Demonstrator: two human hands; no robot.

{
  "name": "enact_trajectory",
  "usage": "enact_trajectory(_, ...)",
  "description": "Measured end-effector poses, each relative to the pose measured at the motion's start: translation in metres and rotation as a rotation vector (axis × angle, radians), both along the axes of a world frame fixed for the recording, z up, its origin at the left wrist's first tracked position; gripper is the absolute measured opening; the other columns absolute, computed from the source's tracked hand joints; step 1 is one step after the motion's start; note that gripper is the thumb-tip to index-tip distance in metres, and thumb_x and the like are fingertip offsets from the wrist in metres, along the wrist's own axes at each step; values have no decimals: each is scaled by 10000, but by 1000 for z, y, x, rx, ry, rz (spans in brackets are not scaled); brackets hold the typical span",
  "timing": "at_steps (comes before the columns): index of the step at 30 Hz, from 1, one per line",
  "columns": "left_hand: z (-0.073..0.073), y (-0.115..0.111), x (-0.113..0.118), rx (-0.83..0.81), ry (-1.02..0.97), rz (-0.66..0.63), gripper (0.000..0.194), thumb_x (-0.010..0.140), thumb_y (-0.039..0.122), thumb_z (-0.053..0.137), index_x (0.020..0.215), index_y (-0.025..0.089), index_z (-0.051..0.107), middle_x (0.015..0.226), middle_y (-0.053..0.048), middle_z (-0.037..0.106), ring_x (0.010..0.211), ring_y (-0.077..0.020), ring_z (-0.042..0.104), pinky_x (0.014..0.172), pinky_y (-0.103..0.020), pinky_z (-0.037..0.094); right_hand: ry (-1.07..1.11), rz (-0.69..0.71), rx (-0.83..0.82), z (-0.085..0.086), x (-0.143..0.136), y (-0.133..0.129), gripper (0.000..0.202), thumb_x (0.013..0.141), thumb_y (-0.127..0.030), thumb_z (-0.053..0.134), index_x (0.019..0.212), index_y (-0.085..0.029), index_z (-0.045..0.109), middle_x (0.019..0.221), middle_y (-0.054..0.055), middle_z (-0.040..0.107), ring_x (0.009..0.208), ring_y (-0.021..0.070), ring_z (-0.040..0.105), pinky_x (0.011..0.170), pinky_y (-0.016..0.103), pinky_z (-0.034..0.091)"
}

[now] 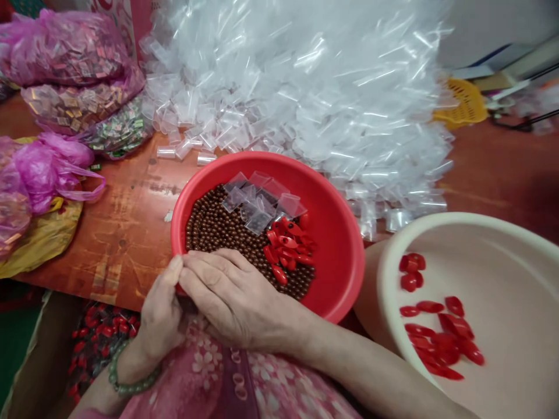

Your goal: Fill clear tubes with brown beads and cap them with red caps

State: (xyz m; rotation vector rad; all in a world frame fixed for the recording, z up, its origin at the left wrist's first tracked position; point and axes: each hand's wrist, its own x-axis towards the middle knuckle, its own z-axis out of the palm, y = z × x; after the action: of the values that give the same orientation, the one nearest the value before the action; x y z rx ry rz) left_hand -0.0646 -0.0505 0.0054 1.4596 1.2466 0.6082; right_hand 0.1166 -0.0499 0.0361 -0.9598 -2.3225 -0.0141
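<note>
So the right hand (231, 294) is lying at the red bowl's (351, 250) near-left rim, fingers together and mostly straight, with the left hand (161, 317) tucked up against its fingertips. Can't tell if either one is gripping anything, since the palms are facing away. The bowl is sitting by the table (126, 203) edge, holding brown beads (218, 224), with clear sleeves (255, 203) and red bits (288, 241) lying on top. A big sleeve pile (297, 87) is looming just behind, and a pale tub (386, 285) with more red bits is standing to the right.

My worry: if those hands are leaning hard on that rim, the bowl could be tipping and the beads rolling everywhere, lap included. A bump from behind could be sending loose sleeves in too.
</note>
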Motion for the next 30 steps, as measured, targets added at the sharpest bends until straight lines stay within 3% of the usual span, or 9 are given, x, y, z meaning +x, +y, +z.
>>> enact_trajectory(3, 22, 0, -21, -146, -26, 2, 493, 916, 540, 391, 1071, 188, 700, 703, -56, 676, 692, -222, 636, 650, -355, 533, -58, 39, -231, 4, 23, 8, 390, 940, -319, 529, 1271, -115, 559, 1295, 164, 627, 1226, 237, 550, 970, 389, 483)
enact_trajectory(5, 31, -3, -44, -265, -48, 16, 507, 912, 556, 385, 905, 170, 714, 590, -34, 603, 547, -175, 553, 561, -315, 481, -128, -142, -306, -3, 50, 20, 351, 939, -276, 539, 1243, -104, 579, 1268, 186, 627, 1170, 261, 573, 970, 418, 485)
enact_trajectory(7, 28, -9, -74, -371, 18, 51, 440, 889, 533, 466, 827, 169, 705, 623, -31, 613, 590, -171, 564, 611, -300, 486, -255, -343, -364, -15, 79, 37, 276, 926, -251, 546, 1147, -110, 633, 1149, 173, 661, 1046, 275, 609, 900, 422, 506)
enact_trajectory(9, 14, -17, -106, -421, 165, 71, 371, 867, 504, 530, 852, 179, 708, 725, -37, 658, 713, -199, 611, 711, -308, 504, -448, -499, -433, -29, 98, 55, 308, 901, -290, 583, 1134, -99, 647, 1110, 192, 652, 997, 310, 610, 837, 442, 506)
enact_trajectory(14, -41, -30, -165, -417, 364, 171, 411, 873, 512, 457, 921, 169, 677, 817, -58, 702, 787, -237, 641, 744, -316, 517, -728, -468, -562, -45, 102, 80, 280, 899, -262, 551, 1115, -113, 647, 1043, 170, 649, 944, 298, 626, 736, 377, 489)
enact_trajectory(19, -92, -38, -197, -336, 737, 91, 497, 869, 487, 394, 1041, 108, 666, 1105, -162, 726, 1045, -306, 669, 917, -333, 492, -855, -397, -646, -42, 87, 88, 214, 883, -150, 498, 981, -109, 684, 923, 165, 669, 791, 281, 674, 606, 349, 469)
enact_trajectory(23, -115, -44, -212, -306, 938, 11, 554, 890, 493, 359, 1158, 88, 627, 1202, -224, 684, 1124, -364, 648, 963, -421, 477, -932, -311, -705, -44, 81, 91, 289, 870, -27, 410, 906, -87, 691, 875, 185, 690, 767, 271, 695, 588, 331, 465)
enact_trajectory(26, -107, -40, -208, -295, 964, -47, 566, 903, 519, 365, 1163, 92, 629, 1190, -216, 691, 1130, -361, 647, 968, -423, 479, -928, -224, -709, -49, 76, 89, 291, 878, -21, 418, 989, -85, 679, 947, 178, 703, 846, 263, 703, 657, 325, 485)
enact_trajectory(30, -65, -23, -178, -441, 714, -185, 543, 902, 604, 428, 1088, 165, 689, 1152, -100, 731, 1084, -302, 668, 959, -329, 481, -891, -46, -684, -57, 66, 79, 293, 892, -28, 415, 1041, -94, 658, 978, 161, 704, 891, 256, 697, 725, 340, 494)
